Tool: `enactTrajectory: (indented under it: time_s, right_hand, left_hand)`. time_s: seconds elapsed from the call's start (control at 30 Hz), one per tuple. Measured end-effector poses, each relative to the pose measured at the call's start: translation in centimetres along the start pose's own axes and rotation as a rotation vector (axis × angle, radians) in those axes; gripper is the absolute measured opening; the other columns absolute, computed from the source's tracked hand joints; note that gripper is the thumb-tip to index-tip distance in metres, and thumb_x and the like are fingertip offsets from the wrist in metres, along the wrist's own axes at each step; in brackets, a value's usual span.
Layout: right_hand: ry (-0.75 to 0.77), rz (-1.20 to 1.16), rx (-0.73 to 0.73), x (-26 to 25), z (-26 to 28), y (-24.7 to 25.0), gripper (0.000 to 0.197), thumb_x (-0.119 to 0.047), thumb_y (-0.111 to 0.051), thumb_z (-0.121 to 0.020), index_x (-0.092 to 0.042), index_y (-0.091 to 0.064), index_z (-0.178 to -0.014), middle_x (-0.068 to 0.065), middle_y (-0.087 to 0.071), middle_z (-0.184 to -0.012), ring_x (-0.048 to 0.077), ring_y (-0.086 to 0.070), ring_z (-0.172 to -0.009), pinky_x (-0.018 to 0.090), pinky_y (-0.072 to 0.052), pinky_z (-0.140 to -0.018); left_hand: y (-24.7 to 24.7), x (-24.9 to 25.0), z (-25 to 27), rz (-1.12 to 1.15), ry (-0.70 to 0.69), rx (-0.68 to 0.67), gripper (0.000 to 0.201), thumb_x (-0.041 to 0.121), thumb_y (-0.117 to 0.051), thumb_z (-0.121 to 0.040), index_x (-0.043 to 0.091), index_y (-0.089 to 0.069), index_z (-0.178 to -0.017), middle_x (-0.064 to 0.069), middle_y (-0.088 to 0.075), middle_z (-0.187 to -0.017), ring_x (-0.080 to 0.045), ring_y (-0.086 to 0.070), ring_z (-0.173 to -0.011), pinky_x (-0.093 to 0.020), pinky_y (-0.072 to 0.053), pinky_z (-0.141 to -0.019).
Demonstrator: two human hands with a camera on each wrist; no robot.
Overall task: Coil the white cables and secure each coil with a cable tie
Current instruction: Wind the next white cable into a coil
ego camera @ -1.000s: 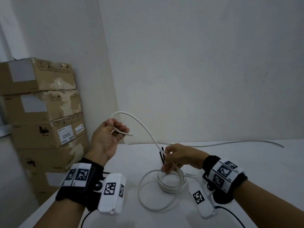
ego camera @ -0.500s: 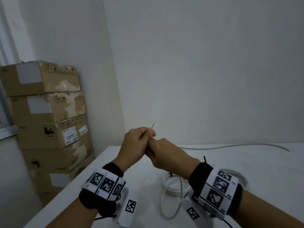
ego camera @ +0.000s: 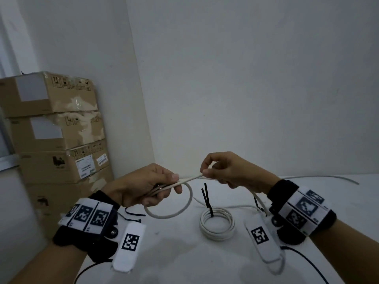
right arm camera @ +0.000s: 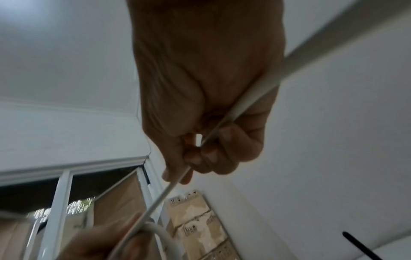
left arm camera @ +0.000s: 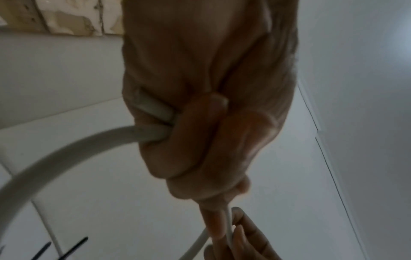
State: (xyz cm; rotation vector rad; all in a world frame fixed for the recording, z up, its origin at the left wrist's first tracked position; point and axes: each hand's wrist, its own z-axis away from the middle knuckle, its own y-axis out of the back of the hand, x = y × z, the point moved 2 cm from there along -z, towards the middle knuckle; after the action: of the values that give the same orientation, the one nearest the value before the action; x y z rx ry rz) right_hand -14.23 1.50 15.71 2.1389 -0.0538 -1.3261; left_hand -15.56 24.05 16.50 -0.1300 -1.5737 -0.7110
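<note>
The left hand (ego camera: 143,185) is curled round gathered turns of the white cable (ego camera: 185,182), a loop (ego camera: 174,212) hanging below it at frame centre. The right hand (ego camera: 229,171) pinches the same cable between thumb and fingertips just beside it, and the cable's slack trails off along the table (ego camera: 225,263) toward the right edge. Below the hands, a finished coil (ego camera: 217,223) lies on the table with a black cable tie (ego camera: 206,196) sticking up from it. Loose ties (ego camera: 133,214) lie lower left; cardboard boxes (ego camera: 53,128) stack at far left. The likely risk is that the stiff cable springs open if the left grip loosens, or that uneven feeding twists the loops.
</note>
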Motion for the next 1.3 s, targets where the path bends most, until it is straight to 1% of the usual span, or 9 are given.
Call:
enactTrajectory:
  time_s: [0.17, 0.3, 0.5, 0.73, 0.83, 0.97, 1.13, 1.2, 1.3]
  right_hand:
    - [0.261, 0.186, 0.329, -0.4, -0.8, -1.1, 0.018, -0.025, -0.060, -0.093, -0.022, -0.062, -0.075, -0.008, -0.041, -0.052, 0.006, -0.032, -0.048, 0.019, -0.030, -0.050]
    - [0.123, -0.216, 0.281, -0.1, -1.0, -1.8, 0.031, -0.029, -0.046, -0.100, -0.010, -0.059, -0.081, -0.006, -0.037, -0.052, 0.009, -0.032, -0.042, 0.020, -0.026, -0.038]
    - [0.071, -0.649, 0.467, -0.4, -0.9, -4.3, 0.030, -0.034, -0.037, -0.102, -0.013, -0.053, -0.088, -0.004, -0.033, -0.054, 0.007, -0.023, -0.041, 0.017, -0.019, -0.038]
    - [0.105, -0.686, 0.501, -1.1, -1.3, -4.9, 0.026, -0.029, -0.039, -0.102, -0.013, -0.045, -0.082, -0.004, -0.043, -0.065, 0.008, -0.038, -0.053, 0.020, -0.030, -0.043]
    - [0.080, -0.783, 0.533, -1.3, -1.7, -4.6, 0.024, -0.024, -0.037, -0.103, -0.014, -0.045, -0.082, 0.000, -0.050, -0.063, 0.013, -0.046, -0.055, 0.022, -0.034, -0.047]
    - [0.148, -0.938, 0.548, -2.2, -2.3, -4.0, 0.024, -0.023, -0.041, -0.102, -0.011, -0.046, -0.082, -0.002, -0.037, -0.050, 0.015, -0.038, -0.050, 0.024, -0.038, -0.053]
    - [0.092, -1.082, 0.651, -2.8, -2.9, -3.6, 0.034, -0.036, -0.057, -0.094, -0.010, -0.047, -0.073, -0.007, -0.026, -0.046, 0.008, -0.024, -0.041, 0.020, -0.024, -0.037]
    - [0.122, -0.998, 0.654, -2.6, -3.0, -3.7, 0.035, -0.034, -0.059, -0.093, -0.011, -0.046, -0.070, -0.006, -0.032, -0.046, 0.010, -0.030, -0.041, 0.022, -0.030, -0.042]
    - [0.157, -0.895, 0.616, -1.6, -2.7, -4.8, 0.035, -0.032, -0.054, -0.095, -0.013, -0.047, -0.066, -0.002, -0.045, -0.050, 0.013, -0.044, -0.050, 0.026, -0.039, -0.057]
  left_hand:
    - [-0.1, 0.1, -0.2, 0.331, -0.037, -0.092, 0.040, 0.045, -0.072, -0.078, 0.005, -0.069, -0.080, 0.004, -0.027, -0.046, -0.003, -0.021, -0.028, -0.010, -0.017, -0.032]
    - [0.0, 1.3, -0.9, 0.572, -0.165, -0.066, 0.044, 0.043, -0.090, -0.058, 0.010, -0.065, -0.074, 0.007, -0.029, -0.043, -0.002, -0.025, -0.024, -0.010, -0.021, -0.027]
    - [-0.6, 3.2, -3.1, 0.772, -0.300, 0.183, 0.027, 0.035, -0.044, -0.093, 0.014, -0.046, -0.076, 0.006, -0.027, -0.042, -0.004, -0.023, -0.023, -0.016, -0.015, -0.027]
    - [-2.0, 3.0, -4.0, 0.723, -0.350, 0.402, 0.037, 0.040, -0.041, -0.100, 0.017, -0.043, -0.071, 0.005, -0.026, -0.044, -0.007, -0.023, -0.027, -0.014, -0.017, -0.029]
    - [-3.1, 2.7, -4.2, 0.577, -0.389, 0.519, 0.038, 0.039, -0.044, -0.100, 0.017, -0.039, -0.069, 0.003, -0.026, -0.049, -0.011, -0.028, -0.035, -0.018, -0.024, -0.037]
    - [-3.8, 2.2, -4.7, 0.658, -0.377, 0.584, 0.038, 0.034, -0.041, -0.102, 0.015, -0.041, -0.069, 0.000, -0.039, -0.053, -0.016, -0.044, -0.050, -0.029, -0.039, -0.055]
    - [-5.3, 1.7, -5.2, 0.911, -0.404, 0.575, 0.038, 0.037, -0.036, -0.103, 0.013, -0.050, -0.077, -0.006, -0.060, -0.069, -0.021, -0.061, -0.074, -0.040, -0.048, -0.075]
    - [-5.3, 1.8, -5.3, 0.928, -0.435, 0.591, 0.040, 0.040, -0.033, -0.103, 0.012, -0.055, -0.084, -0.006, -0.067, -0.077, -0.022, -0.064, -0.087, -0.045, -0.048, -0.090]
    - [-4.5, 2.0, -5.3, 0.952, -0.471, 0.611, 0.048, 0.043, -0.028, -0.103, 0.010, -0.059, -0.086, -0.004, -0.071, -0.079, -0.021, -0.064, -0.091, -0.042, -0.046, -0.096]
